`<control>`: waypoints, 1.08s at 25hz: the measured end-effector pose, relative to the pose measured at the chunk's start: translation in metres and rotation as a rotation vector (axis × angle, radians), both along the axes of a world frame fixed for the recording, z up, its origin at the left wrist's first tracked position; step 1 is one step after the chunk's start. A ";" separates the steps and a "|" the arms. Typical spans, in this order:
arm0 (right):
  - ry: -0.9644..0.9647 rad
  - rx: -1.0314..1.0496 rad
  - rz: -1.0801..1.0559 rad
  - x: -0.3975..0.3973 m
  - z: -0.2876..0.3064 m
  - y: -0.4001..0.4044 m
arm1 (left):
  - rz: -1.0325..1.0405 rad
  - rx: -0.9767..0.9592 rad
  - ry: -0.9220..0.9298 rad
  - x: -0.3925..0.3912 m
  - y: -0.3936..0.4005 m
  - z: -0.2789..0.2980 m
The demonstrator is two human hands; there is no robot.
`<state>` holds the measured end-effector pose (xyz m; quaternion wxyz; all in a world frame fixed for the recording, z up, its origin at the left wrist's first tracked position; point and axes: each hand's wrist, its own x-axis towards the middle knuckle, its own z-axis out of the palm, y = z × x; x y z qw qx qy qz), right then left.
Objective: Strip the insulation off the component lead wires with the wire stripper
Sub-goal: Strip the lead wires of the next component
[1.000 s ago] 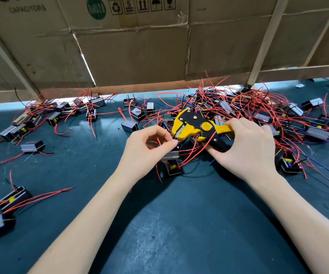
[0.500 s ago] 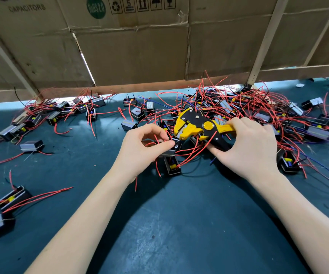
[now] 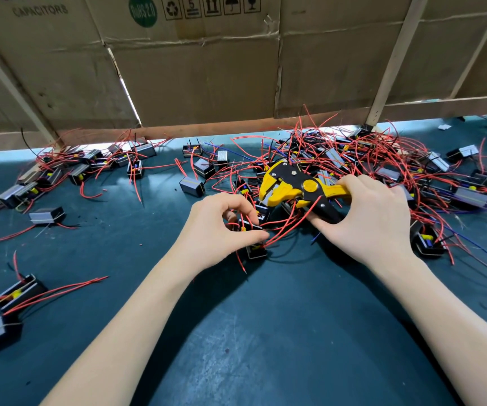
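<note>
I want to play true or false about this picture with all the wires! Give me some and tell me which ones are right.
1. The right hand holds a yellow and black wire stripper. True.
2. Most of the wires are green. False: they are mostly red.
3. The left hand pinches at a small component and its red leads. True.
4. The table is white. False: its surface is dark teal.
5. Cardboard stands behind the pile. True.

Matt dark-green mat (image 3: 265, 332), rough brown cardboard (image 3: 207, 77), glossy yellow/black plastic wire stripper (image 3: 292, 186) w/ metal screws.
</note>
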<state>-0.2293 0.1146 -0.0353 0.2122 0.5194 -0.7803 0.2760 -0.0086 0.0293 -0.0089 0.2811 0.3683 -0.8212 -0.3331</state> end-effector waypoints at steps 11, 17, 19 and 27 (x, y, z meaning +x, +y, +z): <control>-0.023 0.007 0.031 -0.001 -0.002 0.001 | -0.045 -0.093 -0.015 -0.006 0.009 0.000; -0.032 -0.012 0.036 0.000 -0.001 0.000 | 0.115 0.034 0.130 -0.006 0.000 -0.002; -0.033 -0.015 0.045 0.002 -0.001 0.000 | 0.102 0.057 0.132 -0.007 0.002 -0.003; -0.036 -0.036 0.068 0.000 0.003 0.002 | 0.092 0.088 0.192 -0.007 0.001 -0.004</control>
